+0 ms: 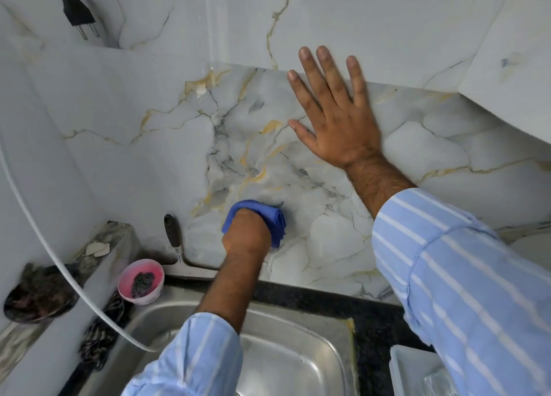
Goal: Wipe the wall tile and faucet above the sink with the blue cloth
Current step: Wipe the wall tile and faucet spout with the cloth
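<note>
The marble-patterned wall tile [167, 145], grey with gold and dark veins, fills the middle of the head view above the steel sink [298, 363]. My left hand [246, 236] presses a folded blue cloth [269, 217] against the tile low down, just above the sink's back edge. My right hand [335, 112] lies flat on the tile higher up and to the right, fingers spread, holding nothing. No faucet is in view.
A pink bowl [141, 281] with a dark scrubber sits at the sink's back left corner. A dark-handled tool [174, 236] leans on the tile beside it. A white cord [44, 240] crosses the left side. A black plug [74, 8] hangs top left. A white container [414, 372] stands bottom right.
</note>
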`<action>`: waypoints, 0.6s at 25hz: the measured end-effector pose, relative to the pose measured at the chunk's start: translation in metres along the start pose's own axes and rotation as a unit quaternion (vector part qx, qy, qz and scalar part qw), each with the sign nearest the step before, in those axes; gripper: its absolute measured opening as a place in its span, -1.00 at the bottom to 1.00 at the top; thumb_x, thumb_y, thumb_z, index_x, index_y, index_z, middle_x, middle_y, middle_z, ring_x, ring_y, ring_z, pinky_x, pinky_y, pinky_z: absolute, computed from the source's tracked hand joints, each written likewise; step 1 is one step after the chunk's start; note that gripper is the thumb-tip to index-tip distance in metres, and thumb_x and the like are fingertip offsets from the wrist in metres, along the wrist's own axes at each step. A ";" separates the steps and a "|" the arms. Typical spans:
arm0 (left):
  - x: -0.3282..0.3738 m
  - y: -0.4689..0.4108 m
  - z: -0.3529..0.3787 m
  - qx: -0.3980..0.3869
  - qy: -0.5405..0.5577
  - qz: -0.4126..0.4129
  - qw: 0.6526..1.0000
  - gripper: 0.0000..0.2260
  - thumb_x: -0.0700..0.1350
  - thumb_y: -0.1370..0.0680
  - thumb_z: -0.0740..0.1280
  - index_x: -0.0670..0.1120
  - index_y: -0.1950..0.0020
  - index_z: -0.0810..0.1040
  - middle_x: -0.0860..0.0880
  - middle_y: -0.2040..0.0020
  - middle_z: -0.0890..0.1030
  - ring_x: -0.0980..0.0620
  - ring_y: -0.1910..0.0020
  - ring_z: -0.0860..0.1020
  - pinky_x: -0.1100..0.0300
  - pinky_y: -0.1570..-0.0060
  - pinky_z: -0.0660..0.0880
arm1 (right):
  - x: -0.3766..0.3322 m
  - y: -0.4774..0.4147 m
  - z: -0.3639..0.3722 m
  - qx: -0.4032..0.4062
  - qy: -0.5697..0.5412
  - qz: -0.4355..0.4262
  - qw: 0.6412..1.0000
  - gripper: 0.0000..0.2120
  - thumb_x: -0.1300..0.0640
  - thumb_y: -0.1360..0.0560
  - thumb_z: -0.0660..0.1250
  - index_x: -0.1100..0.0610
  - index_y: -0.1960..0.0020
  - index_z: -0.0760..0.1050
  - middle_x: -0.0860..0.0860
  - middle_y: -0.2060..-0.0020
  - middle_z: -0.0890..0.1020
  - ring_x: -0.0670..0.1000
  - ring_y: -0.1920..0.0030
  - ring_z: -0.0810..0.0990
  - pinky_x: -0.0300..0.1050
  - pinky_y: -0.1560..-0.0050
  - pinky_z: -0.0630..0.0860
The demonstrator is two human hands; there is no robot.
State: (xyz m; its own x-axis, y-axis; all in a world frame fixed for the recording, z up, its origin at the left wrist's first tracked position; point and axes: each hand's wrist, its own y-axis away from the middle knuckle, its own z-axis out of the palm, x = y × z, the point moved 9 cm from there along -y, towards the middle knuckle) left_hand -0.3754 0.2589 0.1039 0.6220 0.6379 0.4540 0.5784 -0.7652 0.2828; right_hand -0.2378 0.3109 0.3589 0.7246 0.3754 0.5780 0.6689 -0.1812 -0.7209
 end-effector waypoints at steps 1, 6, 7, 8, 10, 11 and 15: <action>-0.009 -0.005 0.007 -0.085 0.050 0.008 0.995 -0.63 -0.06 -0.65 0.23 -0.24 -0.38 0.48 -0.15 -0.31 0.57 -0.13 -0.30 0.54 0.01 -0.32 0.45 | 0.000 0.001 0.000 0.002 -0.002 -0.001 1.000 -0.34 -0.23 -0.77 0.00 0.13 -0.73 0.08 0.16 -0.69 0.13 0.23 -0.68 0.13 0.37 -0.62 0.06; -0.010 -0.014 0.005 -0.184 0.145 0.008 0.972 -0.66 -0.07 -0.63 0.17 -0.28 0.11 0.60 -0.26 0.01 0.69 -0.10 -0.07 0.63 0.06 -0.19 0.53 | 0.000 0.002 0.000 0.018 -0.008 0.001 1.000 -0.35 -0.21 -0.77 0.01 0.13 -0.73 0.08 0.16 -0.68 0.13 0.22 -0.68 0.14 0.36 -0.61 0.06; -0.001 -0.013 0.002 -0.147 0.115 -0.007 0.982 -0.73 -0.12 -0.64 0.19 -0.26 0.03 0.61 -0.17 -0.05 0.67 -0.02 -0.10 0.57 0.15 -0.20 0.48 | 0.000 0.001 0.000 0.021 -0.008 0.000 1.000 -0.35 -0.21 -0.77 0.01 0.13 -0.73 0.08 0.16 -0.68 0.14 0.22 -0.68 0.14 0.36 -0.61 0.07; 0.006 -0.010 0.001 -0.108 0.065 -0.028 0.992 -0.75 -0.12 -0.64 0.23 -0.24 -0.17 0.58 -0.11 -0.17 0.62 0.00 -0.14 0.53 0.15 -0.25 0.46 | 0.000 0.001 -0.001 0.023 -0.007 0.000 1.000 -0.35 -0.21 -0.77 0.00 0.13 -0.73 0.08 0.16 -0.68 0.14 0.22 -0.68 0.15 0.36 -0.61 0.07; 0.017 0.016 0.033 -0.200 -0.045 0.002 0.979 -0.48 -0.07 -0.61 0.29 -0.32 -0.48 0.31 -0.17 -0.30 0.53 -0.14 -0.14 0.58 -0.04 -0.22 0.50 | 0.001 0.001 -0.001 0.025 -0.007 -0.001 1.000 -0.35 -0.22 -0.77 0.00 0.12 -0.73 0.07 0.15 -0.69 0.13 0.21 -0.68 0.15 0.35 -0.61 0.07; 0.014 0.023 0.042 -0.201 -0.071 -0.011 0.977 -0.40 -0.06 -0.60 0.30 -0.40 -0.49 0.22 -0.25 -0.24 0.55 -0.20 -0.06 0.60 -0.10 -0.13 0.52 | 0.000 0.002 -0.001 0.026 -0.007 -0.003 1.000 -0.35 -0.22 -0.77 0.01 0.12 -0.73 0.07 0.15 -0.69 0.13 0.21 -0.68 0.15 0.35 -0.61 0.07; 0.009 0.023 0.005 -0.037 -0.021 -0.026 0.999 -0.51 -0.09 -0.65 0.22 -0.36 -0.47 0.29 -0.25 -0.30 0.54 -0.21 -0.15 0.60 0.26 0.03 0.58 | 0.001 0.001 0.000 0.028 -0.008 -0.003 1.000 -0.35 -0.21 -0.77 0.02 0.13 -0.73 0.06 0.15 -0.69 0.13 0.21 -0.68 0.14 0.35 -0.61 0.07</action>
State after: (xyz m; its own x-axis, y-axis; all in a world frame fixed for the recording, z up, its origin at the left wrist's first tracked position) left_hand -0.3538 0.2477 0.1107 0.6146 0.6784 0.4025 0.5704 -0.7347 0.3673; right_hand -0.2361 0.3106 0.3584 0.7172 0.3907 0.5770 0.6628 -0.1270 -0.7379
